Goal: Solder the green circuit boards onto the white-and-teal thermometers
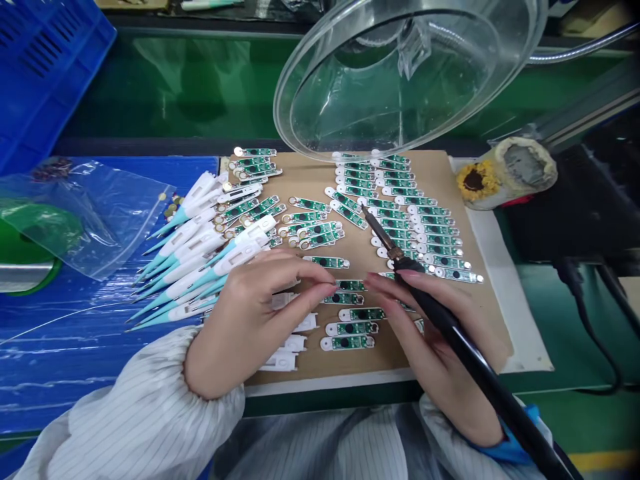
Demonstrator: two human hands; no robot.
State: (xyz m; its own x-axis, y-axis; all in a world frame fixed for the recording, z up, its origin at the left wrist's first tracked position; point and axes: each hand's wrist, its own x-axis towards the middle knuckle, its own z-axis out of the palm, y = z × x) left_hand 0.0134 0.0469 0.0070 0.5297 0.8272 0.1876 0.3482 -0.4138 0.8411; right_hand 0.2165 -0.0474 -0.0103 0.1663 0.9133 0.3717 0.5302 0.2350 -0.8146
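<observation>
Landmark for all placings: brown work mat [320, 187] on the bench.

- Soldering iron [450, 327]: long black handle, metal tip. Long axis runs diagonally, from the lower right, off the mat's near edge, up and left over the mat. Tip points to the far left and lies among the right-hand rows of boards, near the mat's centre.
- Right hand [430, 347]: over the mat's near right part, fingers curled shut around the iron's handle just behind the metal collar. The handle runs back over the hand toward the wrist; the tip lies beyond the fingertips.
- Left hand [255, 320]: over the mat's near left part, thumb and fingers pinched together. What they pinch is too small to tell. Fingertips nearly meet those of the right hand.
- Small green circuit boards [425, 233]: rows across the mat's far right; loose ones at its centre; a few with white ends just beyond the fingertips.
- Thermometer bodies [195, 260], white with teal tips: heaped on the mat's left edge, tips pointing left.
- White plastic covers [290, 347]: on the mat beside the left hand.
- Clear dome [400, 67]: above the mat's far edge.
- Clear plastic bag [90, 220]: left of the mat.
</observation>
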